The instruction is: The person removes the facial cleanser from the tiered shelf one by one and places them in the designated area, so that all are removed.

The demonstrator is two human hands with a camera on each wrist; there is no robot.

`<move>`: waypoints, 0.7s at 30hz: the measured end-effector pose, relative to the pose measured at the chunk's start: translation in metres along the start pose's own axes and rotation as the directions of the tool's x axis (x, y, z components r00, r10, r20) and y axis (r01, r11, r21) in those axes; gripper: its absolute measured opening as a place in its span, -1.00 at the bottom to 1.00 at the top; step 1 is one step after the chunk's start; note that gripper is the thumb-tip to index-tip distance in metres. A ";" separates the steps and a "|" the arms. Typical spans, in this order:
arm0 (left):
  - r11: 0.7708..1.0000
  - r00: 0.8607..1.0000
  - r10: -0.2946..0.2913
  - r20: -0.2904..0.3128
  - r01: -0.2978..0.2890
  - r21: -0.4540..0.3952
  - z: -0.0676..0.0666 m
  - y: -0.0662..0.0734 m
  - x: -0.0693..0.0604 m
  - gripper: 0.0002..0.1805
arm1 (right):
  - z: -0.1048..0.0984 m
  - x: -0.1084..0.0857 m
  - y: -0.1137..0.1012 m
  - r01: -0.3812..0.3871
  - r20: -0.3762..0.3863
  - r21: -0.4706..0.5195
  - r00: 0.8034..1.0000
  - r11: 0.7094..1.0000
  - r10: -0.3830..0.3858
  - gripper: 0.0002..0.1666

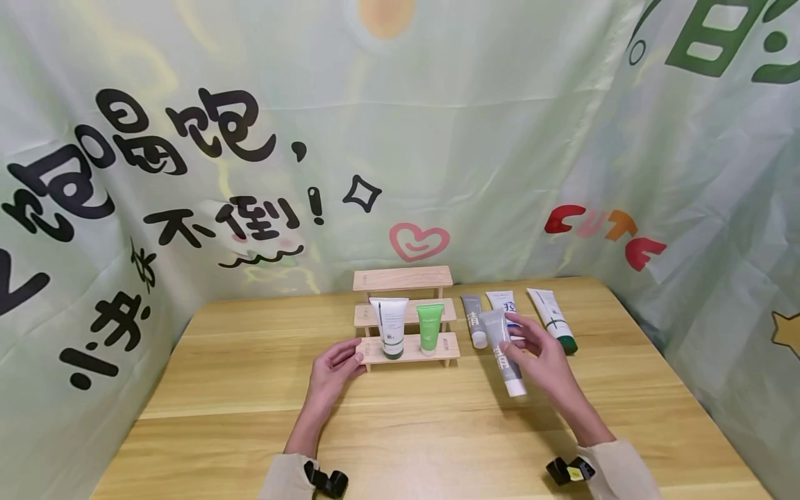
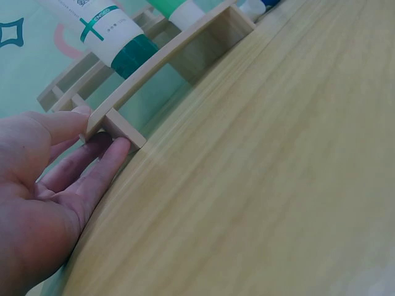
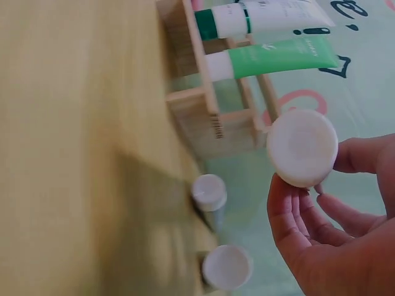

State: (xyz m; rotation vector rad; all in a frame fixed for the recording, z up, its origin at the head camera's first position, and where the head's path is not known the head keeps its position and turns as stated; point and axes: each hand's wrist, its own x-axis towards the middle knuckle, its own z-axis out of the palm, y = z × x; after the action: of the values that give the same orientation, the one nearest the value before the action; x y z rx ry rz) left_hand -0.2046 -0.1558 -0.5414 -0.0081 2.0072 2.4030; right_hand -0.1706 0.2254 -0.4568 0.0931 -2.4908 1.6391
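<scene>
Table: wooden (image 1: 400, 430); the stand and the tubes are along its far edge.
Stepped stand: wooden (image 1: 409, 357), three steps, at the middle of the far edge, lowest step facing you.
Lowest step: carries two tubes, both upright on their caps: a white tube (image 1: 392, 321) toward the left end, a green tube (image 1: 430, 323) toward the right end.
Left hand: yours (image 1: 336, 367) pinches the left end of the lowest step, thumb at the board and fingers beside the leg; nearly closed, no tube in it.
Right hand: yours (image 1: 545, 353) holds a gray tube (image 1: 506, 371) between thumb and fingers, parted only by the width of the tube.
Gray tube: to the right of the stand, raised clear of the table; cap end toward the near edge, crimped end toward the far edge.
Long axis: slanted, running from far left to near right; in the right wrist view the cap (image 3: 302, 148) faces the camera and hides most of the body.
Key relation: the stand's right end lies to the left of the held tube, a gap between them; your right hand is nearer to that end than your left.
Far-edge row: a second gray tube (image 1: 471, 316), a blue-printed tube (image 1: 501, 300) and a green-capped tube (image 1: 550, 312) lie between the stand and the far right corner, caps toward you.
</scene>
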 end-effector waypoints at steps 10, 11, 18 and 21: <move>1.000 1.000 0.007 0.008 -0.007 0.014 0.000 0.000 0.002 -0.59 | 0.009 -0.018 0.025 -0.142 0.074 -0.067 0.986 0.988 0.147 -0.38; 1.000 1.000 0.010 0.010 -0.010 0.016 0.001 0.000 0.003 -0.59 | 0.011 -0.019 0.026 -0.145 0.086 -0.073 0.985 0.987 0.151 -0.39; 1.000 1.000 0.002 0.004 -0.003 0.020 0.001 -0.001 0.001 -0.58 | 0.024 -0.021 0.032 -0.146 0.170 -0.117 0.972 0.982 0.164 -0.37; 1.000 1.000 -0.005 0.000 0.005 0.014 0.001 -0.001 0.001 -0.58 | 0.027 -0.021 0.031 -0.138 0.170 -0.169 0.971 0.976 0.167 -0.38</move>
State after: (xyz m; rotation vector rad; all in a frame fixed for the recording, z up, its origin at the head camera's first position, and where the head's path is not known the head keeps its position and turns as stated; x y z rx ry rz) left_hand -0.2054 -0.1544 -0.5418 -0.0129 2.0218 2.3852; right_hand -0.1571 0.2127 -0.4990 0.0350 -2.8220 1.5461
